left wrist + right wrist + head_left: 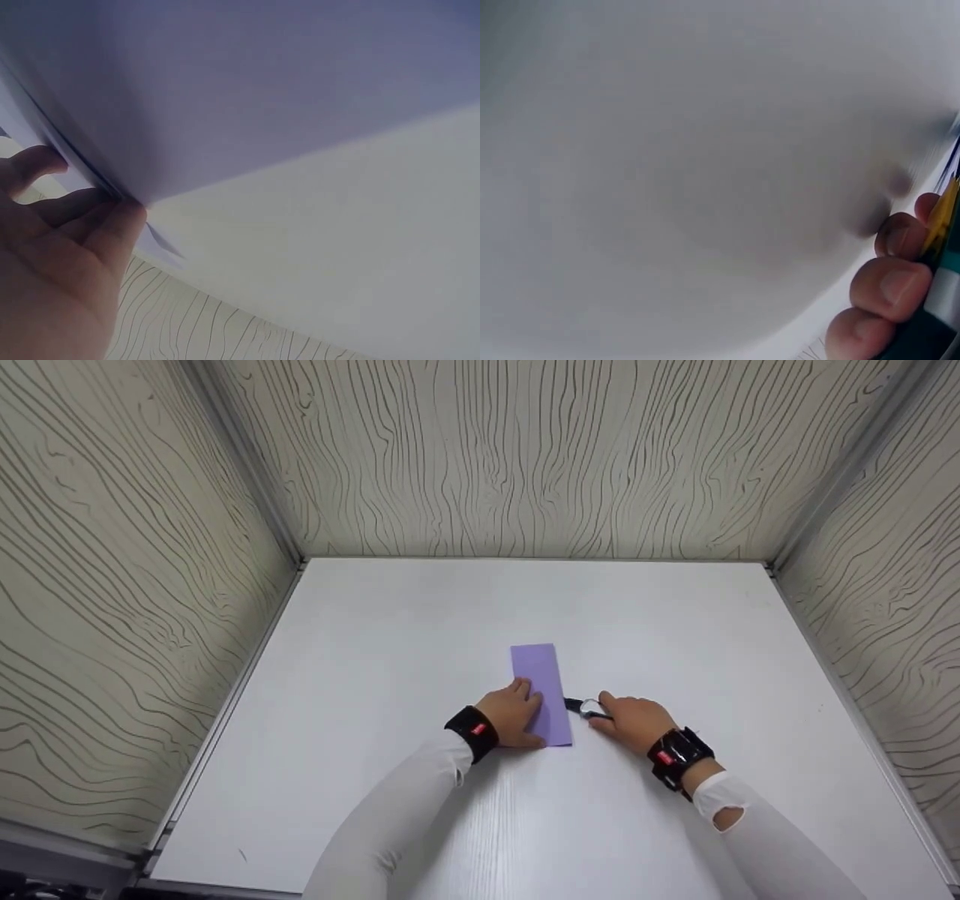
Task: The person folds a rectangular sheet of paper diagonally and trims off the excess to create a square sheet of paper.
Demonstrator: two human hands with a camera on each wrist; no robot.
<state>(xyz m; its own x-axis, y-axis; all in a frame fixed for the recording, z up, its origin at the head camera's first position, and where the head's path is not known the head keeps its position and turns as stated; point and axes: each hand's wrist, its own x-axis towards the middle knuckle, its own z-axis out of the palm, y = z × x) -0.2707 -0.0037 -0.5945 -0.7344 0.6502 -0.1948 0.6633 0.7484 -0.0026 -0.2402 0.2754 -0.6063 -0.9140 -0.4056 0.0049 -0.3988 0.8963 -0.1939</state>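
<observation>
A folded purple paper (534, 664) lies on the white table, its long side running away from me. My left hand (514, 716) rests on its left part, fingers spread and pressing it down. In the left wrist view the left fingertips touch the paper (262, 90), which stands partly lifted along a fold. My right hand (634, 724) grips a small black hand tool (590, 708) with a silver part. The tool's dark front end meets the paper's right edge. In the right wrist view, curled fingers wrap the tool (941, 296), which also shows yellow; its exact kind is unclear.
The white table (375, 622) extends around the paper on all sides. Wood-grain patterned panels (495, 457) stand at the back, left and right, joined by grey metal frame bars (251, 465). Dark items (52, 889) sit at the lower left corner, off the table.
</observation>
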